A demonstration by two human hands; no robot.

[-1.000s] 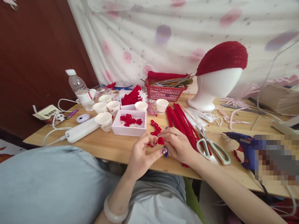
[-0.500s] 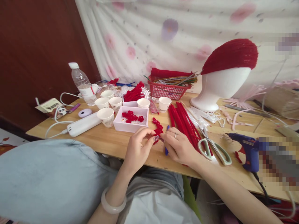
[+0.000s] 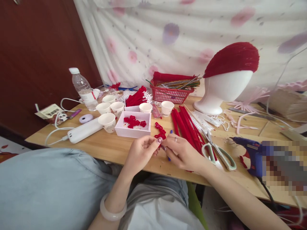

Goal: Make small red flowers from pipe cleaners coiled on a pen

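My left hand (image 3: 142,151) is closed, its thumb and fingers pinched on a small red chenille piece (image 3: 160,145) that my fingers mostly cover. From the other side my right hand (image 3: 183,154) meets it, fingertips pinched at the same piece. Just beyond the fingertips lie several looped red chenille flowers (image 3: 160,129) on the wooden table. A blue stick-like tool (image 3: 169,158) is partly hidden under my right hand. Long red chenille stems (image 3: 185,126) lie beyond that hand, with green-handled scissors (image 3: 222,155) to its right.
A white box (image 3: 133,130) holds red flowers and beads, among several paper cups (image 3: 106,122). Farther back stand a bottle (image 3: 83,91), a red basket (image 3: 171,95) and a foam head (image 3: 225,91). A blue glue gun (image 3: 251,150) and its cable lie at right.
My left thumb and fingertips have closed over the red piece, covering more of it. Both hands stay together in nearly the same place. The whole view has shifted slightly.
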